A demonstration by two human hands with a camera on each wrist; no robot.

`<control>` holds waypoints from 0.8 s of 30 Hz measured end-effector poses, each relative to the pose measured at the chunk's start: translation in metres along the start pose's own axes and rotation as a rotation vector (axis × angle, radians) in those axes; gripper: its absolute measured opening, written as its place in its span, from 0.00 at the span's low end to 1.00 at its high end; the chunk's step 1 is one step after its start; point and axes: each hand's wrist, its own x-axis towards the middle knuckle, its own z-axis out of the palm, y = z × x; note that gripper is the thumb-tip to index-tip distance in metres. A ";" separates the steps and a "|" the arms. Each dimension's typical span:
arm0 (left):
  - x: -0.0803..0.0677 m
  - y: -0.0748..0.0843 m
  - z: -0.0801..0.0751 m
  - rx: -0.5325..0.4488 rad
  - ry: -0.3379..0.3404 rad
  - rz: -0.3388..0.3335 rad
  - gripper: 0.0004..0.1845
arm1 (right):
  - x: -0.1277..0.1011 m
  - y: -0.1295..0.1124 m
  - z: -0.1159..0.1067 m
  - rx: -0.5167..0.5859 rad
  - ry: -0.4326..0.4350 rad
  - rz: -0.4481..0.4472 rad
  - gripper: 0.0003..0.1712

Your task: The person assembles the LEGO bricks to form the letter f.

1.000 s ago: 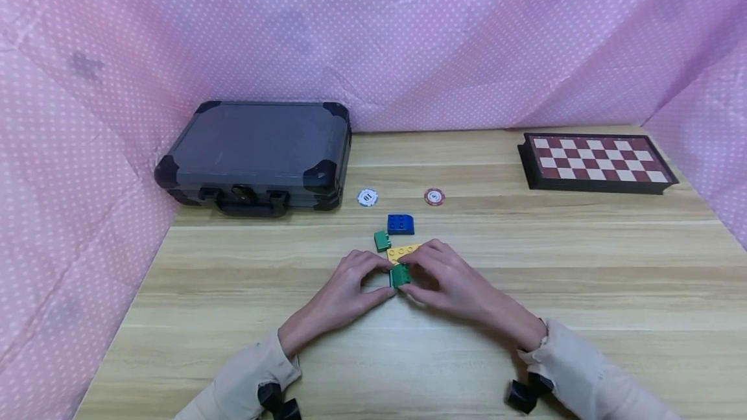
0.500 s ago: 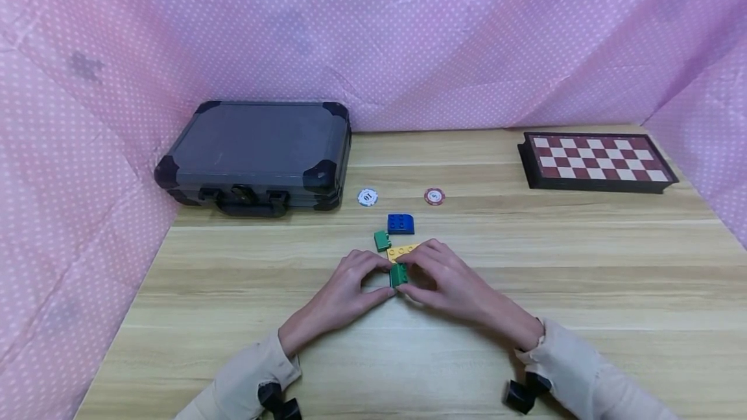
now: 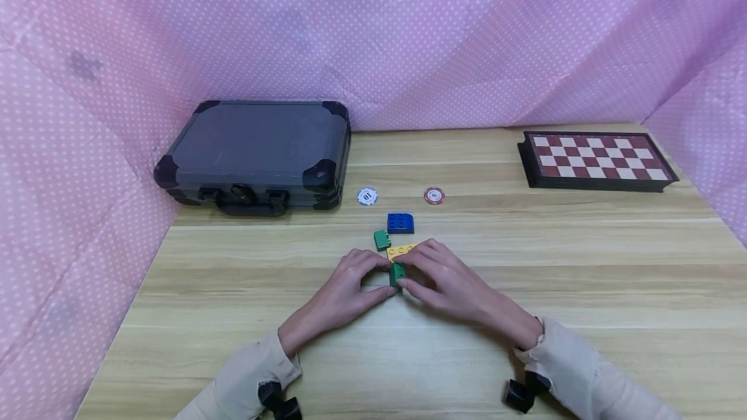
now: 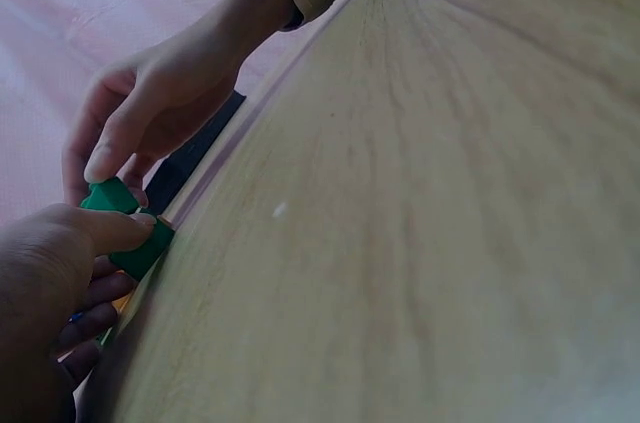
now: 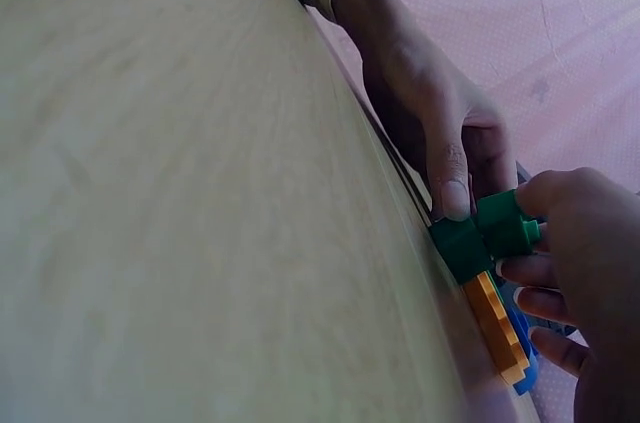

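Both hands meet at the table's middle over a green brick (image 3: 398, 273) that sits at the near end of a flat yellow brick (image 3: 401, 251). My left hand (image 3: 350, 284) pinches the green brick (image 4: 128, 233) from the left between thumb and fingers. My right hand (image 3: 443, 280) pinches it from the right, and in the right wrist view the green brick (image 5: 480, 238) stands on the yellow brick (image 5: 497, 328). Just beyond lie a small green brick (image 3: 382, 239) and a blue brick (image 3: 400, 223).
A dark hard case (image 3: 257, 154) lies at the back left. A red and white chessboard box (image 3: 595, 159) sits at the back right. A white chip (image 3: 367, 196) and a red chip (image 3: 434, 196) lie behind the bricks. Pink dotted cloth walls enclose the wooden table (image 3: 583, 290).
The right hand's fingers have closed slightly further over the green brick, so less of it shows. Both hands stay in place.
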 end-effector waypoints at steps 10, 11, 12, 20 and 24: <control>0.001 0.000 0.000 -0.001 -0.005 -0.005 0.20 | 0.003 -0.003 0.001 0.006 -0.010 -0.007 0.19; 0.001 0.000 -0.001 -0.001 -0.007 -0.005 0.20 | 0.004 -0.003 0.000 0.005 -0.015 -0.006 0.18; 0.001 0.000 -0.001 -0.001 -0.009 -0.005 0.19 | 0.004 -0.004 0.000 0.003 -0.018 -0.008 0.18; 0.001 0.002 -0.001 -0.004 -0.009 -0.008 0.19 | 0.008 -0.003 -0.002 -0.014 -0.037 -0.026 0.17; 0.001 0.003 -0.001 0.001 -0.007 -0.020 0.19 | 0.011 -0.004 -0.002 -0.034 -0.057 -0.055 0.19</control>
